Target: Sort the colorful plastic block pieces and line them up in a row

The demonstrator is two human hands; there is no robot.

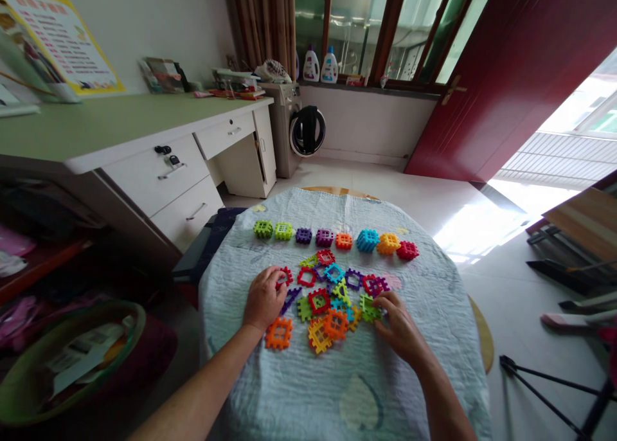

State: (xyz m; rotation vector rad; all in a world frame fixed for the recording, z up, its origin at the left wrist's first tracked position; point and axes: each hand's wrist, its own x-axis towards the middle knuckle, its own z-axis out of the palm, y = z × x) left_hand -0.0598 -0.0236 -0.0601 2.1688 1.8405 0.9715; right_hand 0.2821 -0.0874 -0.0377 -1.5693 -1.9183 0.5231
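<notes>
A heap of flat, coloured interlocking plastic tiles (332, 293) lies in the middle of a round table covered by a pale blue quilted cloth (337, 389). Behind the heap stands a row of assembled tile cubes (337, 238), green at the left through purple and orange to red at the right. My left hand (264, 297) rests palm down at the heap's left edge, its fingertips on a red tile (285, 275), beside an orange tile (279, 333). My right hand (399, 326) is at the heap's right edge, fingers curled onto a green tile (370, 309).
A long white desk with drawers (159, 171) runs along the left wall. A washing machine (294, 129) stands under the window, detergent bottles (321, 65) on the sill. A green basket (67, 364) sits lower left. A red door (506, 74) is open at right.
</notes>
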